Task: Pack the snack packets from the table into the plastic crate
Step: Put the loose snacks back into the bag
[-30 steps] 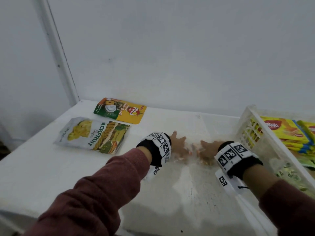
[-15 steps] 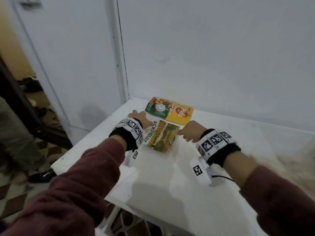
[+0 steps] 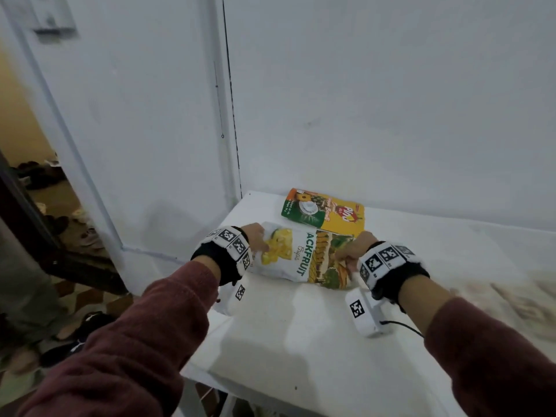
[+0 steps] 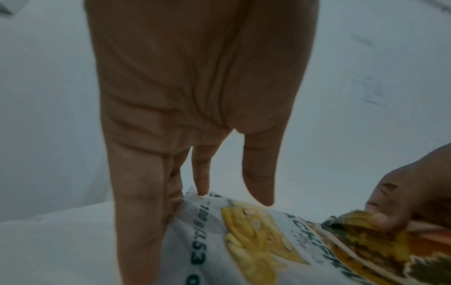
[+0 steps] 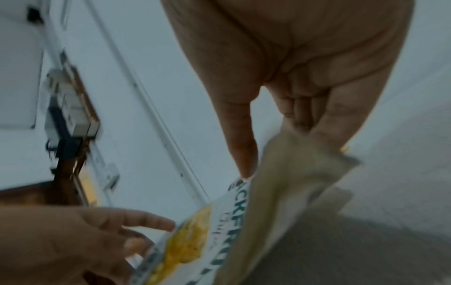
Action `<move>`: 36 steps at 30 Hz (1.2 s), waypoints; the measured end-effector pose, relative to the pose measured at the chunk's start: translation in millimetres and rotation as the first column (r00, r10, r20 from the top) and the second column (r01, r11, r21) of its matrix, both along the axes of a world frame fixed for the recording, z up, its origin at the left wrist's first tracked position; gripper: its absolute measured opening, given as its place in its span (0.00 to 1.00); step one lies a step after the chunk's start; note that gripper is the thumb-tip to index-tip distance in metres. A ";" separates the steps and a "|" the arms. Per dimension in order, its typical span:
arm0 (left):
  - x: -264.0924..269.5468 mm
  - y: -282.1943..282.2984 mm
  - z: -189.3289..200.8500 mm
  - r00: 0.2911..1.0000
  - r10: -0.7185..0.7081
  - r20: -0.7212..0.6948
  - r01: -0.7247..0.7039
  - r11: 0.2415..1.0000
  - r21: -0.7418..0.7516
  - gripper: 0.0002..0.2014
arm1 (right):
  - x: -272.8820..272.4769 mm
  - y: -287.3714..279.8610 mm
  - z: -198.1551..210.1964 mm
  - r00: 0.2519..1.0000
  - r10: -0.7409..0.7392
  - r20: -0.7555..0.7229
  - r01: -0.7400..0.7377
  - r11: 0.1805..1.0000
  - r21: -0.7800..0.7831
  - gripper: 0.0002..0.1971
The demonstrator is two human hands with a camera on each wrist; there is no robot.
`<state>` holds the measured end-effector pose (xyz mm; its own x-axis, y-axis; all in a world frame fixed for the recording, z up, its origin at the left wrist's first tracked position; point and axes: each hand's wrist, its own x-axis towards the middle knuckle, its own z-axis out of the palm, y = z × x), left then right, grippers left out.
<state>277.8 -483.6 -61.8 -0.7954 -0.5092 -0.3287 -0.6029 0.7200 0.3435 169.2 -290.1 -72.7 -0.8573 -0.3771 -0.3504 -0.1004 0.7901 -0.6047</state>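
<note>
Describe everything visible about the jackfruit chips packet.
The jackfruit chips packet is a glossy white pouch printed with yellow chips, green "ACKFRUIT" lettering and a green-and-orange band at one end. It lies crosswise at the near-left part of the white table, just in front of a yellow-and-green snack packet. The left hand grips its white end and the right hand pinches its coloured end. It looks sealed and slightly crumpled.

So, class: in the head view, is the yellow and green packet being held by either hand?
No, the yellow and green packet lies flat on the table while both hands hold the jackfruit chips bag.
</note>
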 end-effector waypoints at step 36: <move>-51.9 129.7 69.4 0.512 -0.773 -0.375 0.567 0.632 -0.528 0.15 | 53.2 100.1 43.3 0.639 0.520 -0.567 -0.366 0.853 0.371 0.14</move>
<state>225.9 -353.9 7.6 -0.9081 0.2736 0.3170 0.3210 0.9409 0.1076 222.4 -190.0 -29.4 -0.6465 -0.7577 0.0883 -0.7627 0.6397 -0.0951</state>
